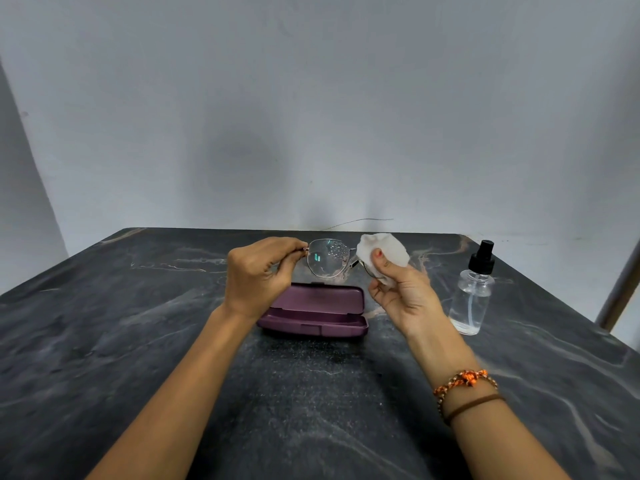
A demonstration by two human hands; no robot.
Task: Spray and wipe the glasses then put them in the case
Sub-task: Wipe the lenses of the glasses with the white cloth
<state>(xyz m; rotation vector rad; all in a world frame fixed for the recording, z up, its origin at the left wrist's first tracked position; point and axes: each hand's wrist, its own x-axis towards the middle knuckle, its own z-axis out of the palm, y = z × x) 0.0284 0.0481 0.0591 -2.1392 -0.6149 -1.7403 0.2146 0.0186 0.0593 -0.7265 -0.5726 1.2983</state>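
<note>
Thin metal-framed glasses hang in the air above the table, with droplets on the visible left lens. My left hand pinches the frame at its left hinge. My right hand holds a crumpled white tissue pressed round the right lens, thumb on the near side, so that lens is mostly hidden. Below the glasses lies a purple glasses case, open, with its lid tilted back.
A clear spray bottle with a black pump top stands upright at the right of the case. The dark marbled table ends at a grey wall behind. A pale post rises by the table's right edge.
</note>
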